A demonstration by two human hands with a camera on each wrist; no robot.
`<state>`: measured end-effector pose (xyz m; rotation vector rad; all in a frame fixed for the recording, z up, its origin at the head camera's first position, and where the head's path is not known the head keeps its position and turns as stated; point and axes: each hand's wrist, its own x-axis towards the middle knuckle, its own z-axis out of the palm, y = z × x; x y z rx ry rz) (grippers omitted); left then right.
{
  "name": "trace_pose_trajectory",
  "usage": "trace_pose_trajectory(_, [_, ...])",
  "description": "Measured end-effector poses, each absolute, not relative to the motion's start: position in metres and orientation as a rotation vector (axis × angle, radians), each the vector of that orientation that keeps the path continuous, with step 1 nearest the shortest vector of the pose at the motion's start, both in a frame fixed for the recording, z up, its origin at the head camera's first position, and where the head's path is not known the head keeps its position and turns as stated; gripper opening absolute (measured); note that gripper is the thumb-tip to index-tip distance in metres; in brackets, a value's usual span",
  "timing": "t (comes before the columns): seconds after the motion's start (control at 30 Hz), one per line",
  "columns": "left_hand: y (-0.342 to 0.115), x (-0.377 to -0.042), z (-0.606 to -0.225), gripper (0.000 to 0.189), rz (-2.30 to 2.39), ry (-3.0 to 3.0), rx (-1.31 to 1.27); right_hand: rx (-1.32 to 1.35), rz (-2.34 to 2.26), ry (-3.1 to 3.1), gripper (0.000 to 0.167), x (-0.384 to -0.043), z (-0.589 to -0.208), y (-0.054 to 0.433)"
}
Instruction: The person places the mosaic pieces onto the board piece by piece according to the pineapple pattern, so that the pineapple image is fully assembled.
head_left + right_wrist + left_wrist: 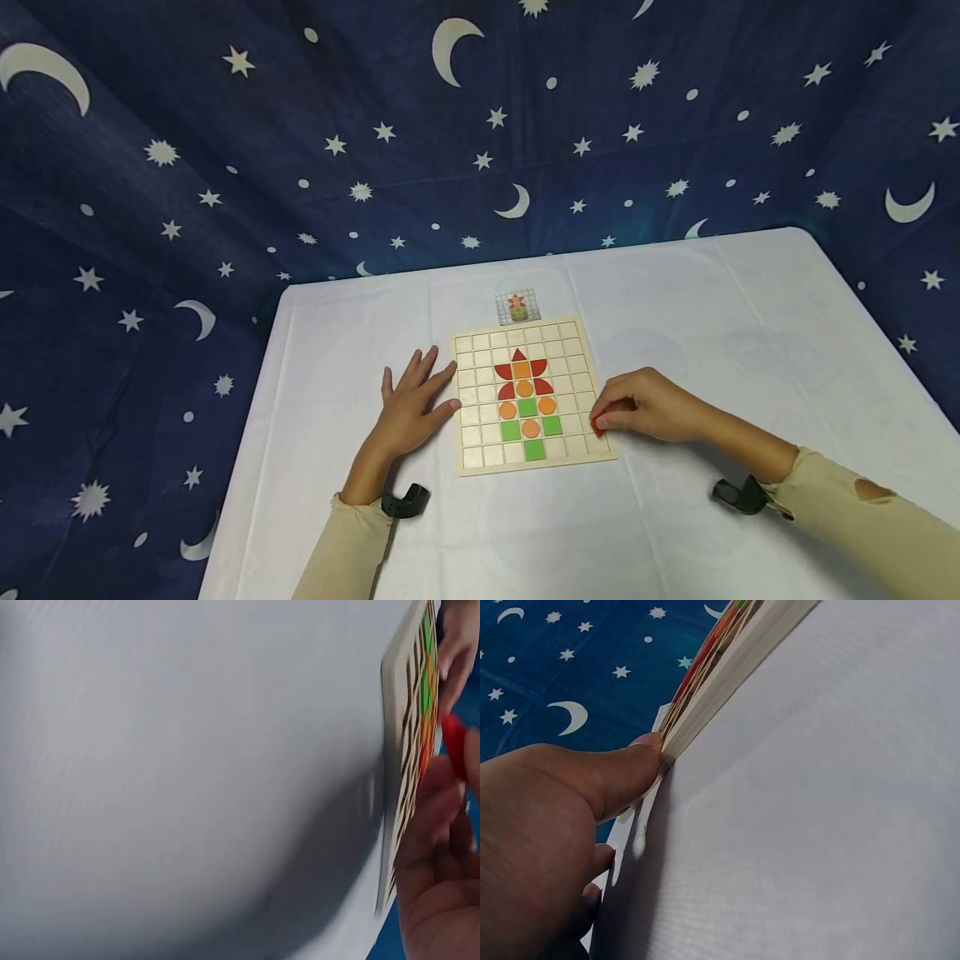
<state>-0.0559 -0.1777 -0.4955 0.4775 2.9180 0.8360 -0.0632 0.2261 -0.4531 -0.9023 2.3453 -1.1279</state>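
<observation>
A square wooden grid board [472, 457] lies on the table, holding a figure of red, orange and green flat pieces. At its top is a red triangle [517, 356], and a green square [534, 450] forms its lowest part. My left hand [408, 412] rests at the board's left side with fingers spread, thumb and index finger touching the edge. Over the board's lower right side, my right hand [652, 406] pinches a small red piece [454, 742] between thumb and fingers. Its exact shape is mostly hidden by the fingertips.
Just beyond the board's far edge lies a small pattern card [518, 306] with a gridded picture. A white cloth covers the table [360, 333]. Behind it hangs a dark blue curtain [405, 192] with moons and stars.
</observation>
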Motion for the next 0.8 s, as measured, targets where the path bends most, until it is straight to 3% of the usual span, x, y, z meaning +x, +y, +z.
trace_pose_trajectory(0.37, [-0.177, -0.056, -0.494, 0.064, 0.834, 2.913, 0.477, -0.751, -1.238, 2.365, 0.013, -0.048, -0.461, 0.176])
trace_pose_trajectory(0.8, [-0.177, -0.056, -0.495, 0.064, 0.835, 2.912, 0.467, -0.778, -1.205, 2.448, 0.017, -0.039, -0.468, 0.159])
